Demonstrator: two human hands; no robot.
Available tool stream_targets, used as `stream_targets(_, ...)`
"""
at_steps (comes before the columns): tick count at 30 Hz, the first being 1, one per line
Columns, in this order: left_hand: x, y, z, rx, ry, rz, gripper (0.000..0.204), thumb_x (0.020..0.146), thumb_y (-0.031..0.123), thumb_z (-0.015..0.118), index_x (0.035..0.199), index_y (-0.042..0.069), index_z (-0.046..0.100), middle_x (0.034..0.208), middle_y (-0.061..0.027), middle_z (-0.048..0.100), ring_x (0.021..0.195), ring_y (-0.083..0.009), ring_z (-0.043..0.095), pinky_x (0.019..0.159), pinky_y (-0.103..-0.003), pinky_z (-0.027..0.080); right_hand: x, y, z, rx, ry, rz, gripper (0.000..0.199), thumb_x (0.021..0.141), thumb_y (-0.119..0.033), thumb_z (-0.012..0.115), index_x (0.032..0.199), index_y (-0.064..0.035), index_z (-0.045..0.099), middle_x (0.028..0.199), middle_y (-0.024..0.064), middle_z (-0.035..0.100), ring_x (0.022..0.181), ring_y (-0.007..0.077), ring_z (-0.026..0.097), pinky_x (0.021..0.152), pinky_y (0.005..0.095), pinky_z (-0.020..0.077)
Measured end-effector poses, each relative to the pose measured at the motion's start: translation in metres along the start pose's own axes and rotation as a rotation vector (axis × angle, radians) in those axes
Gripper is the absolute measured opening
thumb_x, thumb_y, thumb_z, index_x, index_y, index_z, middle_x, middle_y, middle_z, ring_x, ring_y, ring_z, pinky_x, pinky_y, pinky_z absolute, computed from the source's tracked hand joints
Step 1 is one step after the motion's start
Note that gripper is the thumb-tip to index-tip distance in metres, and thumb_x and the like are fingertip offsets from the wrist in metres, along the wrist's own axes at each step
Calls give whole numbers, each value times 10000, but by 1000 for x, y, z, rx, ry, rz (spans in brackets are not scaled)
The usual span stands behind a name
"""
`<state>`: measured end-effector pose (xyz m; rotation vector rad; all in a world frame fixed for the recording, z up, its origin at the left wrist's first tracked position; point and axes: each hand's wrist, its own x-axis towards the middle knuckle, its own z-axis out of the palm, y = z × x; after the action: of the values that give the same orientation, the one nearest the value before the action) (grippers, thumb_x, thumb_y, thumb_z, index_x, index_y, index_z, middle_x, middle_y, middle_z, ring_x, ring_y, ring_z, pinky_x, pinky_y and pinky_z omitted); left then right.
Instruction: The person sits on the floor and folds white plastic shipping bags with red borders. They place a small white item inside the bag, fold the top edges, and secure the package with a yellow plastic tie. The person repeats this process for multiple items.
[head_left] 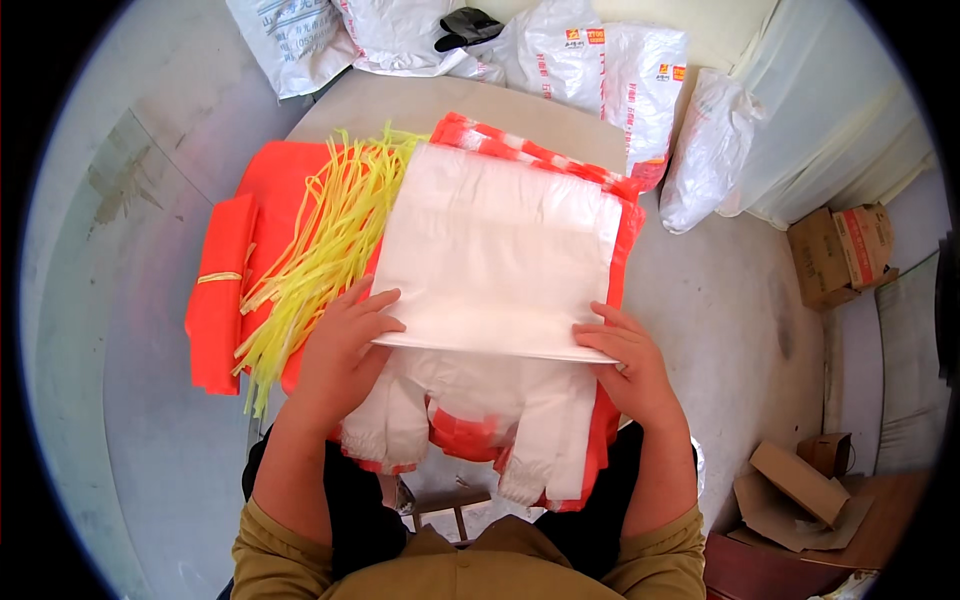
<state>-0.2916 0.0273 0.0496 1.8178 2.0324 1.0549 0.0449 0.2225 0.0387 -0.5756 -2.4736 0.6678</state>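
Note:
A white plastic vest bag (497,250), or a thin stack of them, lies on red-and-white bags in front of me. A straight folded edge crosses it, and its two handle loops hang toward my lap below that edge. My left hand (347,345) holds the left end of the fold, fingers on top. At the right end, my right hand (628,360) grips the same fold between fingers and thumb. Red bags (622,265) show around the white ones. A bunch of yellow-green strips (330,235) lies by my left hand.
Left of the strips is a folded red bundle (218,300) tied with a band. The table (370,100) shows behind the bags. White sacks (545,60) stand beyond it, a dark item (468,28) on one. Cardboard boxes (840,255) and flattened cardboard (800,500) are at right.

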Motion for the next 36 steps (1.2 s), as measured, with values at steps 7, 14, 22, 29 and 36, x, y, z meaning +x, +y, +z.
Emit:
stream_targets(7, 2, 4, 0, -434, -7, -418, 111, 989, 3, 638, 1098, 22, 629, 1071, -50, 717, 985, -96, 614, 890, -263, 484, -13, -7, 4, 635, 112, 618, 172, 992, -117, 694, 1144, -37, 705, 970, 13, 702, 848, 99, 639, 758, 280, 531)
stream_targets(14, 22, 1, 28, -638, 183, -335, 575, 969, 6, 664, 1499, 21, 440, 970, -29, 655, 865, -63, 590, 773, -232, 469, 10, 2, 19, 627, 301, 746, 241, 1024, -205, 667, 1166, -11, 688, 956, 4, 690, 839, 81, 620, 744, 272, 510)
stream_targets(22, 41, -2, 34, -372, 195, -398, 624, 944, 4, 694, 1526, 92, 489, 847, 27, 544, 717, -56, 464, 640, -222, 406, 29, 11, 32, 519, 406, 750, 292, 1010, -229, 655, 1184, 5, 666, 926, 44, 687, 823, 110, 601, 765, 296, 504)
stream_targets(29, 44, -7, 41, -392, 237, -441, 495, 943, 27, 707, 1424, 82, 601, 824, 44, 540, 675, -40, 443, 619, -210, 394, 26, 28, 42, 300, 439, 711, 338, 976, -254, 681, 1206, -12, 633, 875, 72, 653, 779, 147, 581, 739, 320, 492)
stream_targets(36, 39, -9, 40, -418, 183, -503, 440, 970, 35, 668, 1405, 66, 611, 862, 46, 573, 708, -36, 467, 641, -207, 411, 29, 9, 35, 383, 444, 670, 362, 1035, -183, 578, 1352, -7, 567, 1023, 95, 688, 896, 162, 627, 830, 315, 509)
